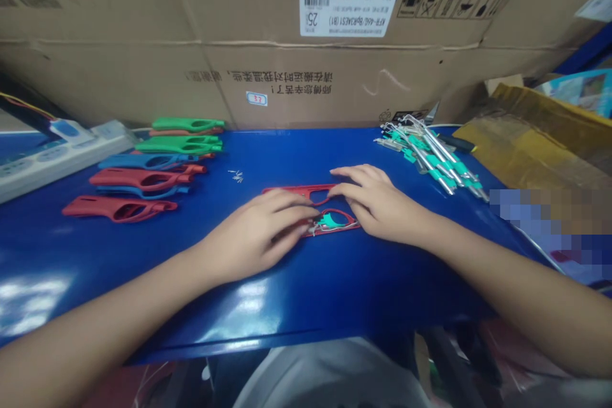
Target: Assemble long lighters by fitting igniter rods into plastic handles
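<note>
My left hand (pixel 272 226) is closed over the left end of the nearer red lighter casing half (pixel 351 227), fingers curled down onto it. A green trigger piece (pixel 329 222) and thin pale wires sit in that half. My right hand (pixel 377 201) is at its right end, with fingers apart and stretched to the left; its fingertips touch or hover over the casing, I cannot tell which. Just beyond lies a second red casing half (pixel 299 191), partly behind my fingers. My left fingertips hide the spot they work on.
Red, blue and green casing halves (pixel 138 178) are stacked at the left, near a white power strip (pixel 62 156). Small metal pins (pixel 236 176) lie mid-table. Metal lighter rods with green parts (pixel 437 156) are piled at right. A large cardboard box (pixel 229 19) stands behind.
</note>
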A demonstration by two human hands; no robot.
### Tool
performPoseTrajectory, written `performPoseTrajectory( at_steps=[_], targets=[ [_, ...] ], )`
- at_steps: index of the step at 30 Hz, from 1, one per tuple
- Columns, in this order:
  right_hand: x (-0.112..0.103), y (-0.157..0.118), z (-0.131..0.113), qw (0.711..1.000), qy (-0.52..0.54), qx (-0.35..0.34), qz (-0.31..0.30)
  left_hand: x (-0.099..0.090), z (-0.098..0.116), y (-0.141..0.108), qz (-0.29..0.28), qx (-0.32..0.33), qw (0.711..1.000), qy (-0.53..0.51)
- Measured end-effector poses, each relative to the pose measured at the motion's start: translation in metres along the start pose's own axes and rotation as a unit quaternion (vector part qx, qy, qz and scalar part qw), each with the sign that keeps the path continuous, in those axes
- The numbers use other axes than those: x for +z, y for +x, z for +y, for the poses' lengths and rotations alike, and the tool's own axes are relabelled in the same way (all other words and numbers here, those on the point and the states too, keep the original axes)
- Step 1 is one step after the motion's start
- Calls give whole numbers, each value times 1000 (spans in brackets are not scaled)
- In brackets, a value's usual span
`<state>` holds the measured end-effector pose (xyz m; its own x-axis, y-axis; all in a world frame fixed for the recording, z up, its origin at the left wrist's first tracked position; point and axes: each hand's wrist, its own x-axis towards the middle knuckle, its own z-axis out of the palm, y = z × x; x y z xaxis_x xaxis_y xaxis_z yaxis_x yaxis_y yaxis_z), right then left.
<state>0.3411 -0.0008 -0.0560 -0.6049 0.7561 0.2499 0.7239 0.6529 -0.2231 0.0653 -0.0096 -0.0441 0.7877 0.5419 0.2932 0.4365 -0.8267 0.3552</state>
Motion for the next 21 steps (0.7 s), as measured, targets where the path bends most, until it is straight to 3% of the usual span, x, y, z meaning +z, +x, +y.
performPoseTrajectory(
  at_steps=[6,9,13,15,17,19,21],
  targets=[
    [-6,1,15,998,57,39,10,-9,-18,2,53,-53,995,59],
    [-9,3,14,986,137,79,45,-8,-22,1,69,-56,993,79],
    [-9,7,3,915,350,174,97,-9,-21,1,98,-32,987,120],
    [-8,8,-1,874,433,201,86,-11,-20,1,110,-9,986,124],
    [-8,7,-3,855,473,204,64,-13,-18,1,114,15,986,122],
    [-9,5,-4,865,465,182,43,-15,-16,-1,100,28,987,125],
    [-10,3,-4,906,400,133,30,-19,-15,-2,78,31,988,130]
  ],
)
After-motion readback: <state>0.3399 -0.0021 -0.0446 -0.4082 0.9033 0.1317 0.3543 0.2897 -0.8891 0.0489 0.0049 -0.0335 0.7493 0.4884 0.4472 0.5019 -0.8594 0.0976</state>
